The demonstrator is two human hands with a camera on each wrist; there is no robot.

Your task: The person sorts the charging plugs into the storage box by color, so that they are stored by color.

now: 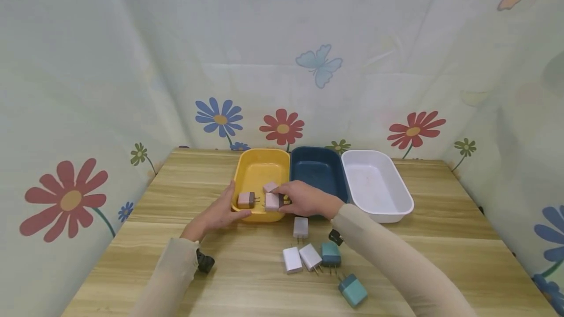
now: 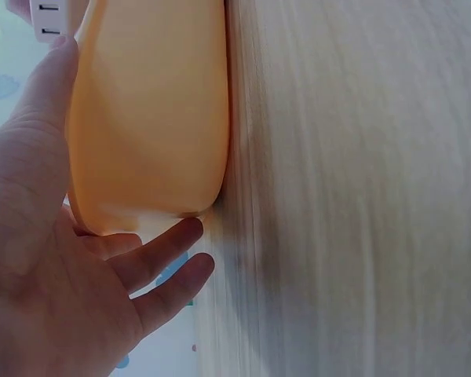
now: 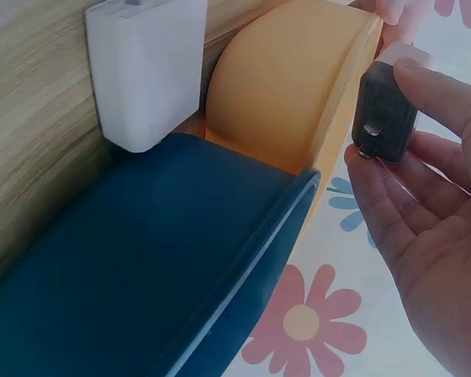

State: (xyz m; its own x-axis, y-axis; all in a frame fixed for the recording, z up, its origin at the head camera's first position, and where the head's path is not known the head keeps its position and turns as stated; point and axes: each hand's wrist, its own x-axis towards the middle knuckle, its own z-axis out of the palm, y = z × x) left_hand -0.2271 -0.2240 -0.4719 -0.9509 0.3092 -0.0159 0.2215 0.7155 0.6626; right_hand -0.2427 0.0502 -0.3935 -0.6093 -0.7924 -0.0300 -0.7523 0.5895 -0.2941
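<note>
My right hand (image 1: 306,198) pinches a pink-and-grey charger plug (image 1: 273,202) between thumb and fingers over the yellow tray (image 1: 264,158). In the right wrist view the grey end of this plug (image 3: 385,110) shows its metal prongs. Inside the yellow tray lie a pink-and-brown plug (image 1: 245,200) at the left and another pale pink plug (image 1: 270,187), partly hidden by the right hand. Resting on the tray's front left corner is my left hand (image 1: 218,213), thumb along the front rim. Its fingers are spread by the side wall (image 2: 149,118).
A dark blue tray (image 1: 315,153) and a white tray (image 1: 396,204) adjoin the yellow one on the right. Before them on the wooden table (image 1: 238,268) lie white plugs (image 1: 292,260) and two green plugs (image 1: 353,290). One white plug (image 1: 301,227) is close to the blue tray's front.
</note>
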